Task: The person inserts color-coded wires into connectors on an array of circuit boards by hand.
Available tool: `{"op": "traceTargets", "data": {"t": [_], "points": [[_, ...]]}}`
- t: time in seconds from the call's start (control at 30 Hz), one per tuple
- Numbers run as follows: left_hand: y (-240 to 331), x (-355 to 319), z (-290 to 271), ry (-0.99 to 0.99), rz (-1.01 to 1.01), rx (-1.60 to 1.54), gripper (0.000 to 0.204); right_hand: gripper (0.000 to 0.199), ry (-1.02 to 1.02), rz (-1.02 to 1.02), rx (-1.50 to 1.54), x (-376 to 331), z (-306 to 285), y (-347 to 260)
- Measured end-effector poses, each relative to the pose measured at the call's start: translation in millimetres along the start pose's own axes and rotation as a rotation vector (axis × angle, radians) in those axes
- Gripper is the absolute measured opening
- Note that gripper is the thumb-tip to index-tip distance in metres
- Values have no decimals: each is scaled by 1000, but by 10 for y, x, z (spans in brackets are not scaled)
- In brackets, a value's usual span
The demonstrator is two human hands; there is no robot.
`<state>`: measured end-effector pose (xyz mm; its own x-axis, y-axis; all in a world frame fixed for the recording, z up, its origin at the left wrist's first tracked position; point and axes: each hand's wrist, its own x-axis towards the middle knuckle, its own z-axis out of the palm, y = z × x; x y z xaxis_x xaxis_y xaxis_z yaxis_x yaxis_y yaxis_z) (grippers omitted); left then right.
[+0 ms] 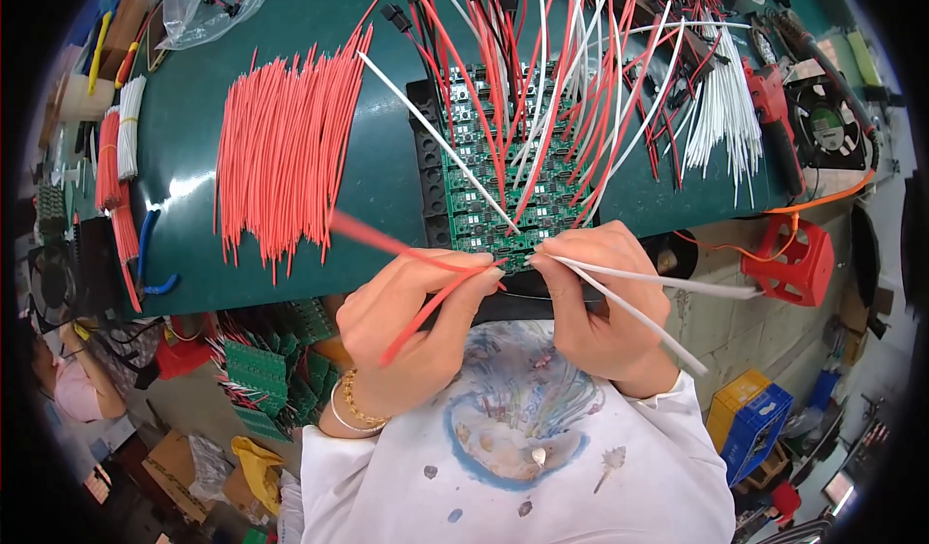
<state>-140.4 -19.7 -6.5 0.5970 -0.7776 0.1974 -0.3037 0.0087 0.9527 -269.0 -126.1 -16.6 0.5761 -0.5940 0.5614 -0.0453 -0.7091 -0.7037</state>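
— Wires, thin ones: the left hand (411, 321) is pinched shut on a couple of red wires (426, 307), the right hand (600, 297) is closed on two white wires (644, 297), and both sets of fingertips meet at the near edge of the green circuit boards (503, 181) on the dark green table (377, 166).

— Do they look hard to manage?

— Light as anything, I'd say, and springy; the free ends stick straight out. The insulation looks smooth, so a loose pinch could slip.

— Where would you hold them?

— Close to the tip, as both hands do, or the end will wander. The boards look delicate, crowded with wires already.

— And spares?

— A fan of loose red wires (285, 157) lies to the left, and a white bundle (726, 118) to the right.
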Motion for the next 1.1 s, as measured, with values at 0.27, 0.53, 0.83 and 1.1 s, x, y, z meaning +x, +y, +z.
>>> {"op": "traceTargets", "data": {"t": [0.27,0.53,0.83,1.1], "points": [[-14,-25,-2,19,35,36,15,24,-4,-10,-17,-19,13,11],[-17,4,13,0,52,11,15,31,41,-53,-40,-13,40,29],[-23,-4,20,15,7,-23,14,29,27,-72,-39,-4,51,60],[-34,-7,-11,4,51,45,15,29,59,-85,-44,1,73,73]]}}
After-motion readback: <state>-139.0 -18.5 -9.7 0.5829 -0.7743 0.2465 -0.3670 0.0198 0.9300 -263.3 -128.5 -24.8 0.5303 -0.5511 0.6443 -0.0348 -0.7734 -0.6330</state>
